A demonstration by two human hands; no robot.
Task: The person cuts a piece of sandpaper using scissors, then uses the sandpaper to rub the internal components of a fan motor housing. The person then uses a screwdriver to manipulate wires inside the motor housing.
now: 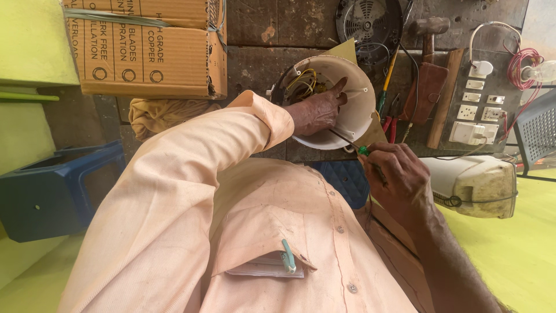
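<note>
Head view: left hand (317, 110) rests inside the white bowl-shaped housing (359, 110) on the desk (255, 69), fingers spread over yellow wires (302, 81). Right hand (399, 177), fingers pinching a green-handled screwdriver (353, 145), tip at the housing's near rim.

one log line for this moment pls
left hand: inside white fan housing on wires | right hand: holds green-handled screwdriver

Bright, even daylight — soft shadows, sharp focus mid-frame; edges bend with wide-angle distortion, perhaps slightly overexposed at right.
</note>
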